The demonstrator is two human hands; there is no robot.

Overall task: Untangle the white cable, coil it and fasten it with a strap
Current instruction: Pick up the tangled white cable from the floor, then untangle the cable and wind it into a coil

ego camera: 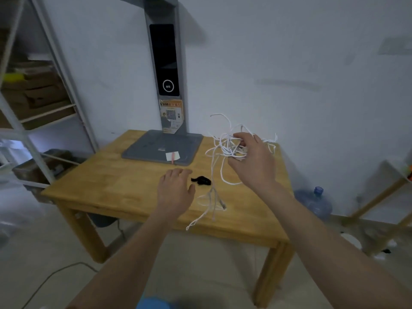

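I count one tangled white cable (225, 150), one black strap (201, 180), one wooden table (124, 186), one grey lamp stand (166, 143), one blue water bottle (315, 202), one metal shelf rack (44, 103) and two hands: left hand (176, 192), right hand (252, 161).

White cable (219, 150), black strap (201, 180), honey-yellow wooden table (116, 186), grey stand (162, 148).

Matt, visibly grained wooden table (124, 186) bearing a smooth grey lamp base (142, 150), a thin white cable (217, 166) and a black cloth-like strap (201, 180).
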